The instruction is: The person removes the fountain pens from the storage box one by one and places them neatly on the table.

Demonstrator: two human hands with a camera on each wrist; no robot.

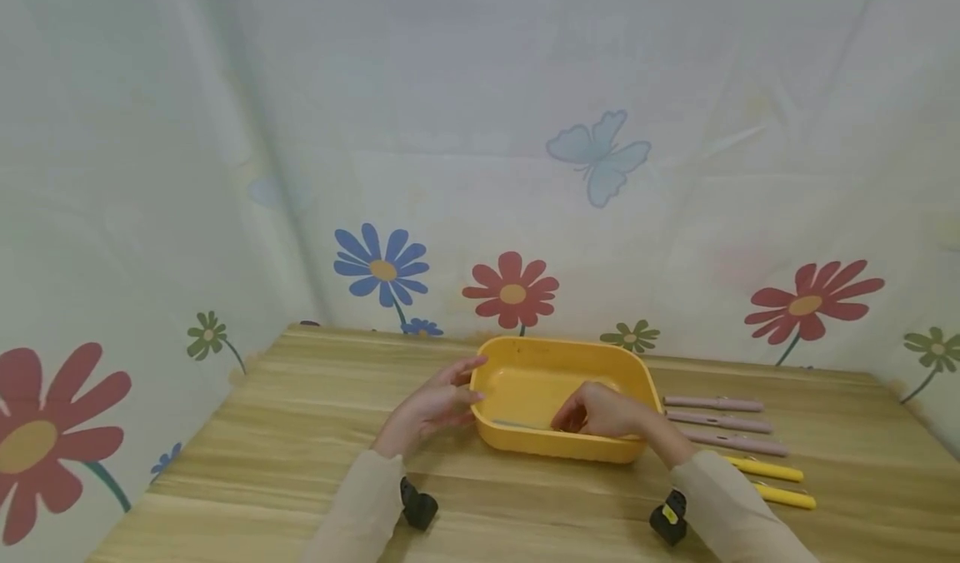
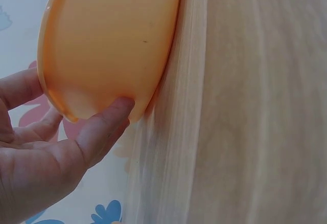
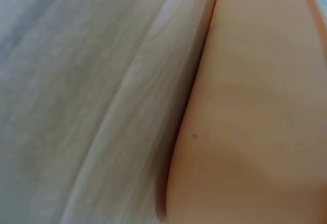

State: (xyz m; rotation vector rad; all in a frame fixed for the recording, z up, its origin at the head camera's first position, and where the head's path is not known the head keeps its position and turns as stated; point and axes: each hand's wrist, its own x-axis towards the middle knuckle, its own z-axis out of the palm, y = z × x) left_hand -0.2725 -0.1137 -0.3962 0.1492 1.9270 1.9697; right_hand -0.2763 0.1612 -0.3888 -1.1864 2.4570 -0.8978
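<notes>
A yellow plastic bin [image 1: 566,446] stands on the wooden table. My left hand [image 1: 431,405] holds its left end, fingers at the rim; in the left wrist view the fingers [image 2: 104,124] press against the outer wall. My right hand [image 1: 600,411] reaches over the near wall into the bin, its fingers curled down at the end of a slim grey-blue pen [image 1: 517,424]. The near rim partly covers that pen, and the fingertips are hidden. Only the bin's outer wall [image 3: 250,106] and the tabletop appear in the right wrist view, not the hand.
Right of the bin, three pinkish-purple pens [image 1: 720,422] lie in a row, with two yellow pens [image 1: 783,496] nearer to me, partly behind the right sleeve. A flower-printed cloth [image 1: 450,171] hangs behind the table [image 1: 322,396] and along its sides.
</notes>
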